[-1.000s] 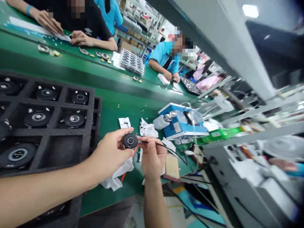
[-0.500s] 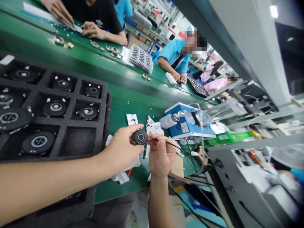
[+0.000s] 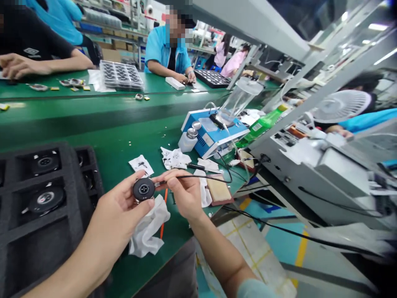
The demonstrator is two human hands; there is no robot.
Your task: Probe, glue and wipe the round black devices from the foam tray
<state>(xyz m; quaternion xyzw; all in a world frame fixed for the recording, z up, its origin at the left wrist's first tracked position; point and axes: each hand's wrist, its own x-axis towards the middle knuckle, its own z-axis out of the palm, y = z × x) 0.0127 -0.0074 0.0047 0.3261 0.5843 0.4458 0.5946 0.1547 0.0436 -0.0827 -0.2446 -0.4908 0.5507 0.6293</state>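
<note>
My left hand [image 3: 119, 207] is closed around the rim of a round black smartwatch body [image 3: 144, 189]. The watch's back, with a sensor ring and small metal contacts, faces me. From the right, my right hand [image 3: 183, 193] pinches a thin black cable [image 3: 198, 176]. Its slim end reaches the watch's side edge; whether it touches, I cannot tell. Beneath my hands lies a crumpled white cloth [image 3: 150, 231], with an orange stick [image 3: 163, 215] beside it. A foam tray [image 3: 70, 186] to the left holds more watch bodies in its compartments.
A blue machine [image 3: 214, 132] and a pump bottle [image 3: 187, 140] stand ahead. White papers with small black parts [image 3: 175, 158] lie nearby, beside a tan pad [image 3: 219, 190]. Co-workers sit across the green bench [image 3: 108, 124]. A metal frame slants along the right.
The view has swung right and levelled, so the tray shows less on the left. My left hand still grips the watch body, my right hand the cable beside it.
</note>
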